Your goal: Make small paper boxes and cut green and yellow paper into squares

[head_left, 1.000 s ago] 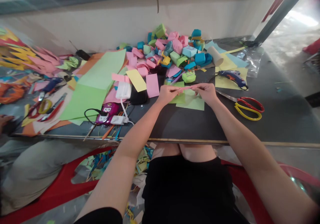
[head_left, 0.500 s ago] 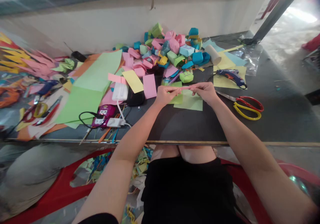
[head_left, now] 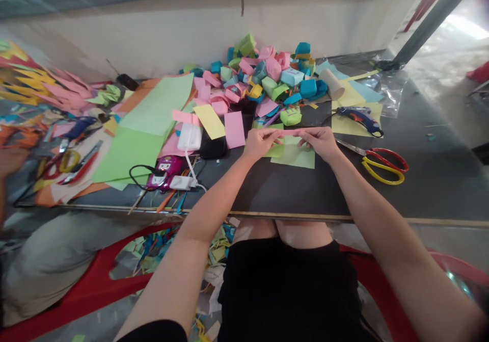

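Note:
My left hand (head_left: 260,143) and my right hand (head_left: 321,142) pinch the two ends of a narrow folded pink paper strip (head_left: 291,132), held level just above the dark table (head_left: 344,189). Both hands are closed on it. Under the strip lie light green paper pieces (head_left: 294,156) flat on the table. Behind them sits a pile of folded paper boxes (head_left: 267,74) in pink, blue, green and yellow.
Red-and-yellow scissors (head_left: 378,163) lie right of my right hand, a blue glue gun (head_left: 359,116) behind them. Large green sheets (head_left: 145,128), a black phone (head_left: 212,147), a white charger (head_left: 190,137) and a purple device (head_left: 163,171) lie left. Another person's hand (head_left: 9,161) shows at far left.
My hands keep hold of the pink strip with little movement. The view shifted slightly. A person's hand at the far left edge has moved.

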Demonstrator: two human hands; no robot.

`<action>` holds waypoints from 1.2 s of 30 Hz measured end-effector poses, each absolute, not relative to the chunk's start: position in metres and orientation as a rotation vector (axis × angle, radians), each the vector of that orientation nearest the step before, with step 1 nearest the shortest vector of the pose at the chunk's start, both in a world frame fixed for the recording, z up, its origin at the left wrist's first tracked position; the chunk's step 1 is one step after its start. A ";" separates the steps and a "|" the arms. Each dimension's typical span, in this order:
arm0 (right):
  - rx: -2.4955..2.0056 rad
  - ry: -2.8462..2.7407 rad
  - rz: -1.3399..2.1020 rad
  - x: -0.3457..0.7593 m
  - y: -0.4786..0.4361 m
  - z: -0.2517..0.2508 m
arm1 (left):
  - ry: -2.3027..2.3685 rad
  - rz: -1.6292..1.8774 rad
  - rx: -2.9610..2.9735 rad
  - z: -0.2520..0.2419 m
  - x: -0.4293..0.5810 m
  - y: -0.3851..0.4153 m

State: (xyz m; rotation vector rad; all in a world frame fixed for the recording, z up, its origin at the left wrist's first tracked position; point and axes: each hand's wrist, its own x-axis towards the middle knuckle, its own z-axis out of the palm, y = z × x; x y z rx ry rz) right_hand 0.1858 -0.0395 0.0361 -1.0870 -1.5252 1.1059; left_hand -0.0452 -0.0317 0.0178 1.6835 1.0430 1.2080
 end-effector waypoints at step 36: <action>-1.162 -1.455 1.097 0.180 -0.040 0.040 | 1.127 1.234 1.754 0.015 -0.040 -0.028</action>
